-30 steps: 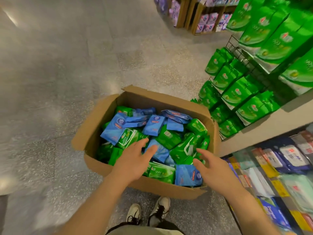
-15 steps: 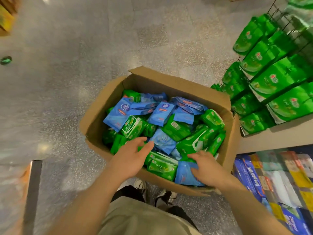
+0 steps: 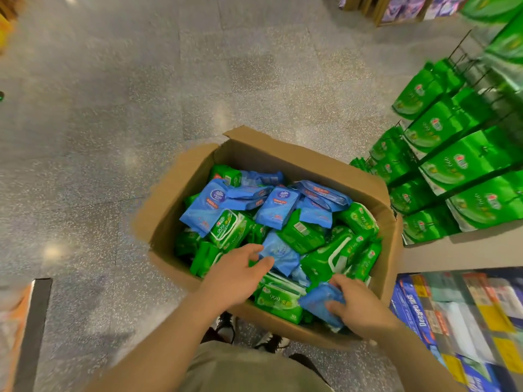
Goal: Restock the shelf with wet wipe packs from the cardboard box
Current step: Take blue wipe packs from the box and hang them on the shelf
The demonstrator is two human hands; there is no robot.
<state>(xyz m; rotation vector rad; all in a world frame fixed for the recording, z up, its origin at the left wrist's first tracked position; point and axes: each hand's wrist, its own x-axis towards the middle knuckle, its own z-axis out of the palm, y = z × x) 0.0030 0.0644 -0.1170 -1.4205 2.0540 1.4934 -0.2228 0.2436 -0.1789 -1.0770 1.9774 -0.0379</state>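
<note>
Right hand (image 3: 357, 306) has dropped from hovering to pinching a blue wet wipe pack (image 3: 319, 305) at the cardboard box's (image 3: 175, 193) near-right corner, left hand (image 3: 236, 274) loose-fingered over the pile, so first pick looks underway.

Speckled grey floor (image 3: 141, 108) | open cardboard box (image 3: 181, 193) sits right on it, heaped with blue and green wet wipe packs (image 3: 280, 207) | shelf (image 3: 458, 244) at right carries rows of green packs (image 3: 467, 165) standing upright
</note>
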